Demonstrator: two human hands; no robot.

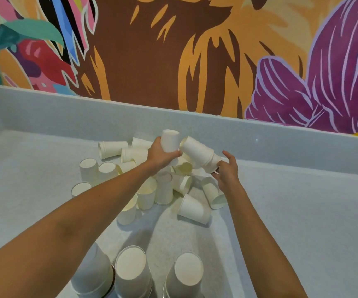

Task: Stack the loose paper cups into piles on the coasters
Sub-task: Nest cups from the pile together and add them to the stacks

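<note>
Several loose white paper cups (163, 190) lie and stand in a heap on the pale counter (302, 211). My left hand (160, 157) grips an upside-down cup (169, 139) lifted above the heap. My right hand (227, 171) holds the rim end of a short tilted stack of cups (197, 150) that leans toward the left hand's cup. Near the front edge stand three upside-down piles: a left pile (94, 274) partly hidden by my left forearm, a middle pile (131, 272) and a right pile (184, 276). Dark coaster edges show under the piles.
A low counter wall (130, 117) runs behind the heap, with a painted mural (173, 50) above it. Three upside-down cups (88, 168) stand at the heap's left. A cup on its side (193, 208) lies at the heap's near right.
</note>
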